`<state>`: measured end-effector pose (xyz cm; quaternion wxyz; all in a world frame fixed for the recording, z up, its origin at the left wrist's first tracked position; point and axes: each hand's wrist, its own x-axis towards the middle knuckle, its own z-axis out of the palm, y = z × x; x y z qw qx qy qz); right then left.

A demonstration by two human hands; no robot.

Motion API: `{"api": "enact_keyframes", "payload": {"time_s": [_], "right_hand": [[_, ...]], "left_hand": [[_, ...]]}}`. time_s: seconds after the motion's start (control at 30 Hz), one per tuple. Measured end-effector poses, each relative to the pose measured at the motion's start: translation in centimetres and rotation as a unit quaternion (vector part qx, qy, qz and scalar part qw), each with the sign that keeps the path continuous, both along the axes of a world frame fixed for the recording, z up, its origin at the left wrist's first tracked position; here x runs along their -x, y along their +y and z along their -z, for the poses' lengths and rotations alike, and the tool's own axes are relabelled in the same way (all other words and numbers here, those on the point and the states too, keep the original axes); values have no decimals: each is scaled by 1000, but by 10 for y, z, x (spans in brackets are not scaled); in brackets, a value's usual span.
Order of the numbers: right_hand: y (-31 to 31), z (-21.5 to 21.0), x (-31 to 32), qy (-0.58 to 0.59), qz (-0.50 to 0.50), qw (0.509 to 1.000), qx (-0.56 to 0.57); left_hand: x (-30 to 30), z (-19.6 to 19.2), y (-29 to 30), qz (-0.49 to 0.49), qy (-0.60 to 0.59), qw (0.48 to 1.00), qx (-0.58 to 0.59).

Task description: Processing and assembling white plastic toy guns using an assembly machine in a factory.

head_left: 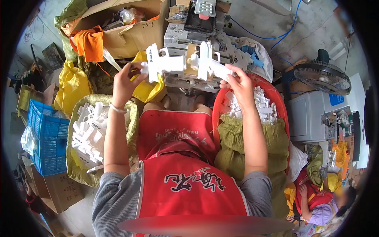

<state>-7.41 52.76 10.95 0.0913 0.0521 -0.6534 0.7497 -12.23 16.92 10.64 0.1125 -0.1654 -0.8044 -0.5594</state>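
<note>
This looks like a workshop, or a small factory where lots of the same thing get made. A big, grubby grey machine [175,36] stands right in front of the worker. White plastic parts [90,132] are heaped in a woven sack [80,173] on the left, and more fill a red tub [283,106] on the right. There is a large cardboard box [144,37], a blue plastic crate [47,144] and a round fan [321,78]. The floor [258,33] is bare and grey, with a blue cord [294,25] near it. The worker wears a red apron [158,197], and another person [321,203] sits among colourful bags.
</note>
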Motion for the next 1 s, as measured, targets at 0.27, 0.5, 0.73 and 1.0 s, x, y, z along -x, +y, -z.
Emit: {"api": "enact_keyframes", "payload": {"time_s": [0.27,0.5,0.73,1.0], "right_hand": [[-2,-11,20,-49,4,964,-261],[114,49,3,-114,105,924,-349],[112,167,-15,-172,81,702,-686],[105,233,32,-202,59,619,-757]], "left_hand": [[-35,30,-37,-32,-52,991,-117],[-57,52,-86,-72,-74,992,-74],[-86,69,-109,-151,-113,981,-32],[-137,53,-156,-237,-144,960,31]]}}
